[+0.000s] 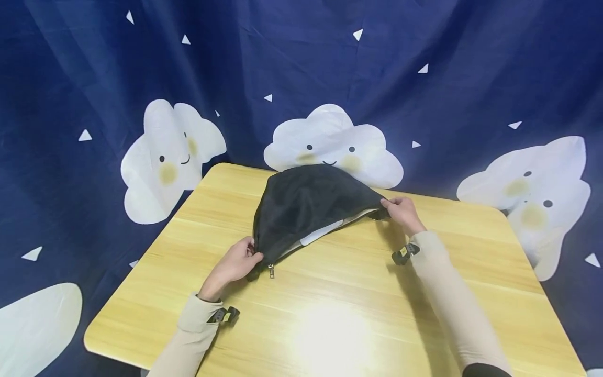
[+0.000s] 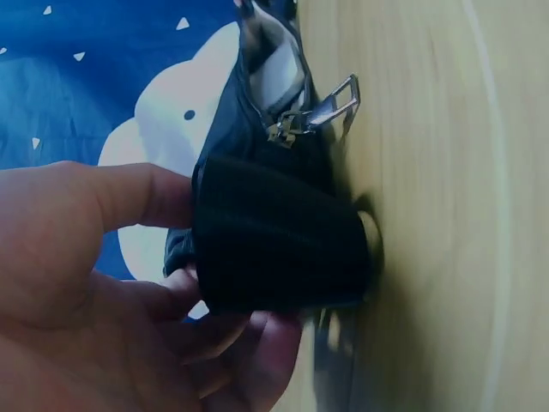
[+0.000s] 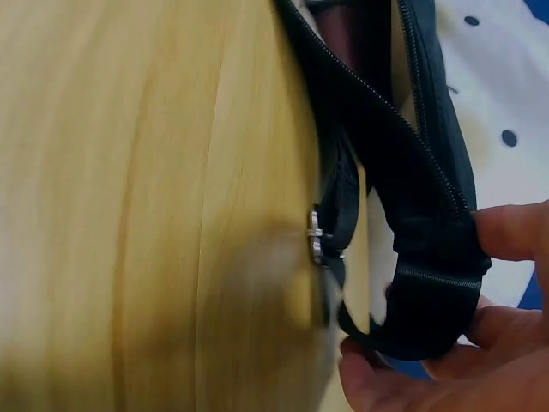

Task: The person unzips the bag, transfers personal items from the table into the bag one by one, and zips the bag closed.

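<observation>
A black fabric bag is held up over the table by its two ends, its zipped opening toward me and unzipped. At its left end my left hand pinches the corner, close to a metal zipper pull. The right end is gripped by my right hand, with thumb and fingers at the base of a black strap. A metal buckle sits on that strap. Something white shows along the opening; whether it is lining or contents I cannot tell.
Under the bag is a light wood table with rounded corners. A dark blue curtain with white cloud prints hangs behind and beside it. Bright glare lies on the table's near part.
</observation>
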The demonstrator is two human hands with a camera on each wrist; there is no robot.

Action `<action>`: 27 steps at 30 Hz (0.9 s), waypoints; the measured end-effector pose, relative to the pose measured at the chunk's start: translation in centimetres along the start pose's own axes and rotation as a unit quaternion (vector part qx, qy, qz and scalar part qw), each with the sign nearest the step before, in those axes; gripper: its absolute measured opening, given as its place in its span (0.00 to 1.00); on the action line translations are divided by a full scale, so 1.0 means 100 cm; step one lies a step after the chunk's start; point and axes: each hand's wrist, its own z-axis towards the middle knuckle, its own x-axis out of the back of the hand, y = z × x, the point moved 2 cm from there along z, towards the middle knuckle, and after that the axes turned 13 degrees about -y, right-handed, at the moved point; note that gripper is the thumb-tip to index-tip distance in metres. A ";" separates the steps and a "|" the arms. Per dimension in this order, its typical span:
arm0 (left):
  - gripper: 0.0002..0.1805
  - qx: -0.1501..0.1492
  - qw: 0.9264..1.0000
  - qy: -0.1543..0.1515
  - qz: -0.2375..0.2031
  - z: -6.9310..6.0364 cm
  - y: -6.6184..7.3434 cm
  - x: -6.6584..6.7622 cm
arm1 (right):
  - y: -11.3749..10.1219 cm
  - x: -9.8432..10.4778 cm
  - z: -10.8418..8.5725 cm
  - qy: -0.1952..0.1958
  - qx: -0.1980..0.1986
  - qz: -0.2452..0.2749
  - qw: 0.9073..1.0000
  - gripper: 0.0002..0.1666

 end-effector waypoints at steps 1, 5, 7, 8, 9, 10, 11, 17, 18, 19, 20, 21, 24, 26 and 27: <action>0.08 0.001 1.000 0.010 0.005 0.001 -0.001 0.002 | -0.001 0.000 -0.003 -0.001 0.004 -0.006 1.000 0.28; 0.09 -0.001 0.999 0.048 0.012 0.003 -0.001 0.007 | -0.003 0.000 -0.015 -0.001 0.011 -0.018 1.000 0.26; 0.10 -0.007 0.998 0.065 0.011 0.004 -0.001 0.009 | -0.004 -0.001 -0.020 0.002 0.011 -0.016 1.000 0.26; 0.11 -0.012 0.997 0.069 0.011 0.004 0.000 0.011 | -0.005 -0.001 -0.023 0.003 0.012 -0.012 1.000 0.27; 0.11 -0.017 0.997 0.073 0.011 0.004 0.001 0.013 | -0.006 -0.002 -0.025 0.003 0.016 -0.002 1.000 0.27; 0.10 -0.020 0.996 0.083 0.015 0.005 0.002 0.016 | -0.006 -0.002 -0.026 0.002 0.019 0.010 1.000 0.27; 0.09 -0.025 0.995 0.096 0.020 0.005 0.003 0.018 | -0.006 -0.002 -0.027 0.003 0.022 0.029 0.999 0.26; 0.12 -0.020 0.989 0.148 0.026 0.009 0.008 0.030 | -0.002 -0.002 -0.031 -0.041 0.045 0.246 0.967 0.14; 0.15 -0.016 0.991 0.130 0.026 0.010 0.008 0.028 | -0.001 -0.003 -0.031 -0.051 0.045 0.276 0.959 0.13; 0.20 -0.013 0.994 0.109 0.028 0.010 0.008 0.025 | 0.000 -0.004 -0.031 -0.058 0.042 0.301 0.951 0.12; 0.25 -0.008 0.996 0.086 0.035 0.010 0.008 0.021 | 0.001 -0.005 -0.032 -0.063 0.042 0.318 0.945 0.12; 0.28 -0.002 0.997 0.065 0.045 0.010 0.008 0.017 | 0.002 -0.005 -0.032 -0.062 0.042 0.328 0.942 0.11; 0.36 0.011 0.997 0.022 0.069 0.009 0.007 0.006 | 0.005 -0.006 -0.032 -0.062 0.044 0.340 0.937 0.11; 0.39 0.012 0.996 0.014 0.084 0.009 0.008 0.002 | 0.008 -0.005 -0.034 -0.065 0.046 0.341 0.937 0.10; 0.41 0.010 0.996 0.012 0.090 0.009 0.008 0.001 | 0.010 -0.004 -0.035 -0.065 0.046 0.336 0.939 0.10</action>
